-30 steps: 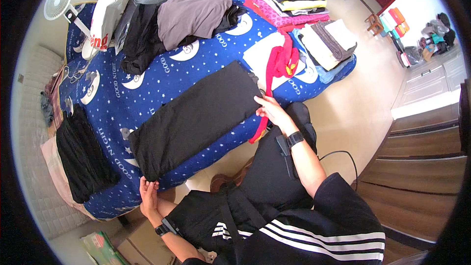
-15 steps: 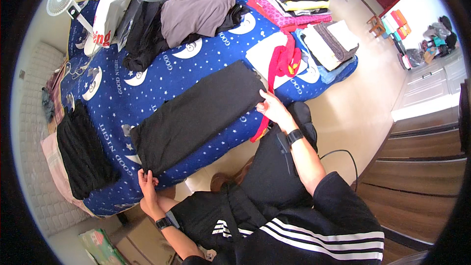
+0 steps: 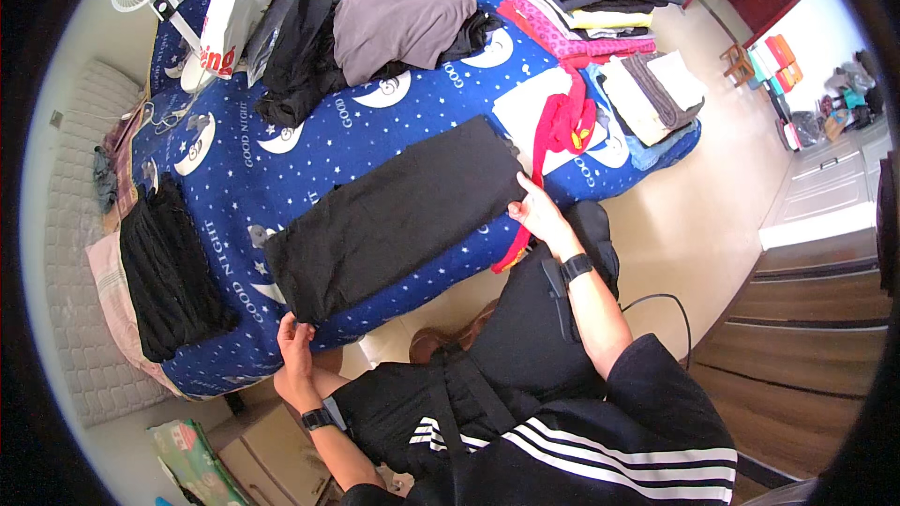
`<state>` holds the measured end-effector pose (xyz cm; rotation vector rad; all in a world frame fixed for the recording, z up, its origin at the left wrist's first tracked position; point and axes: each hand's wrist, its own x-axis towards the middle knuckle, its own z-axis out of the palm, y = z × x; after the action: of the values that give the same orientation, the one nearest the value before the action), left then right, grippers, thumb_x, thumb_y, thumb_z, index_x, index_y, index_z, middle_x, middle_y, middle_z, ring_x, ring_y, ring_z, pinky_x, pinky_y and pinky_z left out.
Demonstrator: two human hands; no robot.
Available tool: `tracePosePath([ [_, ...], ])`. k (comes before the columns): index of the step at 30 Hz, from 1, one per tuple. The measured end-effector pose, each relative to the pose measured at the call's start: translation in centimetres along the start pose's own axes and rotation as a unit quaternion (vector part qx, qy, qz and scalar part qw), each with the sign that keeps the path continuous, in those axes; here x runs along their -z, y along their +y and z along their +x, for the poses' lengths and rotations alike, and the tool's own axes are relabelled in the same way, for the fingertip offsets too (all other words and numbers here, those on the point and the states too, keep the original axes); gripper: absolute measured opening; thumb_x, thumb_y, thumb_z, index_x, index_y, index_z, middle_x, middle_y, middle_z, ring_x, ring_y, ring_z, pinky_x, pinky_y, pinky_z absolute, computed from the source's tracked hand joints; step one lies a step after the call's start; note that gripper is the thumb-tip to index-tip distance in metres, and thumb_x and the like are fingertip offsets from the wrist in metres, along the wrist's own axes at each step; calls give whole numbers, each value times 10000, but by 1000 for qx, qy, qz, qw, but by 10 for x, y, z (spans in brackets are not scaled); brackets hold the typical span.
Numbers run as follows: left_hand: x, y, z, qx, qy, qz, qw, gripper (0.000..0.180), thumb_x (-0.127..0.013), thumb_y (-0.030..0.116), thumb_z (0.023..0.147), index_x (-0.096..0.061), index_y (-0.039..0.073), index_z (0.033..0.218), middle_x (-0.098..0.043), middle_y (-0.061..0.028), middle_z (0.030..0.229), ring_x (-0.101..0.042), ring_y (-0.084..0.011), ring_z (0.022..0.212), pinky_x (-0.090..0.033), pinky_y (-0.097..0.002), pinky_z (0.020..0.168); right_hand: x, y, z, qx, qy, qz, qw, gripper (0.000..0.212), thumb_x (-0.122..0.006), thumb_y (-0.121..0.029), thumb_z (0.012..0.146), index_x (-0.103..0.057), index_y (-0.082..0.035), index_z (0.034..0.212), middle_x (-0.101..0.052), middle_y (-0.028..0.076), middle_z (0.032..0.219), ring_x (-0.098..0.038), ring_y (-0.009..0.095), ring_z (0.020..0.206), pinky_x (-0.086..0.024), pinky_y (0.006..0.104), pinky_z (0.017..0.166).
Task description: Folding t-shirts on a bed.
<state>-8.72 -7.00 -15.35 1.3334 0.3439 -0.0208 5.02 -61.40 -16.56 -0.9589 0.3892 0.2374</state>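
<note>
The bed (image 3: 375,126), under a blue cover patterned with moons and stars, spreads before the person. On it, near its close edge, lies the folded black cloth (image 3: 403,215), a long flat rectangle, ahead of the person's lap and somewhat to the left. Its long axis slants from the lower left, close to the person, up to the right and farther off. Beyond it sits a heaped grey garment (image 3: 403,23); a gathered black garment (image 3: 173,272) lies to its left, and a red cloth (image 3: 565,122) just past its right end.

The right forearm (image 3: 600,319) reaches farther forward, angled up and to the left; the left forearm (image 3: 347,454) stays lower and also angles up and to the left, so the two run roughly parallel. Each carries a dark wristband.

Both hands touch the cloth, one at each near corner, so neither is nearer. The left hand (image 3: 295,347), fingers curled, appears to pinch the lower-left corner. The right hand (image 3: 544,215) appears to pinch the right end's near corner between thumb and fingers; what the fingertips do underneath is hidden.
</note>
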Motion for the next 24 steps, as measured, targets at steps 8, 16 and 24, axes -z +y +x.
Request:
tracePosePath([
  [8,20,-10,-4,-60,94,91,990,221,-613,-5,846,-596,4,1066,-577,2,893,-512,-84,745,-411,-230,634,-22,-2,-20,108,-43,-320,940,590,-594,2,890,-312,10,1408,-427,-21,750,-437,62,588,-404,184,531],
  [16,-9,4,16,-130,35,38,990,195,-605,4,856,-611,-13,1050,-613,-29,1009,-550,-106,873,-438,-242,770,-21,-13,-5,-69,82,5,994,380,-667,-375,863,-467,-64,774,-504,61,581,-511,153,510,-420,245,483],
  [24,-18,10,12,-147,-24,-96,984,141,-577,85,915,-591,35,1046,-581,5,958,-503,-85,865,-392,-238,807,-10,-13,-5,-60,70,11,996,373,-656,-353,879,-447,-96,708,-390,25,542,-519,164,566,-418,255,512],
])
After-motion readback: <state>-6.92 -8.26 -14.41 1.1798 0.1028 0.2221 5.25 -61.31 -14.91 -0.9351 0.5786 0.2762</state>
